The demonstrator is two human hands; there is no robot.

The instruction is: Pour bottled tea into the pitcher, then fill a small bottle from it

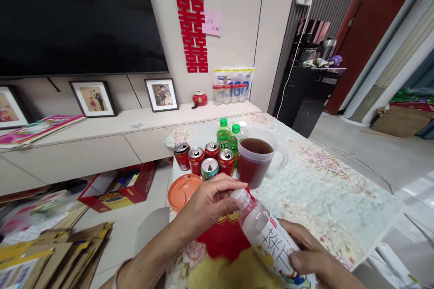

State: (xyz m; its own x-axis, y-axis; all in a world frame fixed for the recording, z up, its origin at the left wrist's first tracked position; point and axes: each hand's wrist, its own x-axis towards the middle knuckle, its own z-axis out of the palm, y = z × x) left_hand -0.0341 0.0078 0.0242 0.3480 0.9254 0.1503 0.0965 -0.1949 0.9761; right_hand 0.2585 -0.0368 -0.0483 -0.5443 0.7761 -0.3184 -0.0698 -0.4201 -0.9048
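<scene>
A clear plastic bottle [271, 239] with a white label and a pinkish neck leans toward the upper left in my right hand [312, 253], whose fingers are wrapped round its lower body. At the top, the thumb and index finger of my left hand [213, 198] are curled about the white bottle cap [241, 196]. Just beyond stands a large clear plastic jug [256, 167] of dark brown liquid. Under the bottle lies a red item with gold print [222, 237]. An orange round lid [181, 192] rests left of my left hand.
Several opened drink cans [196, 160] and green-capped bottles [224, 133] crowd left of the jug on the flowered tablecloth [322, 194]. Behind, a low cabinet [129, 119] bears photo frames and jars [233, 94]. Folded cardboard [68, 253] and a red box [118, 185] lie on the floor.
</scene>
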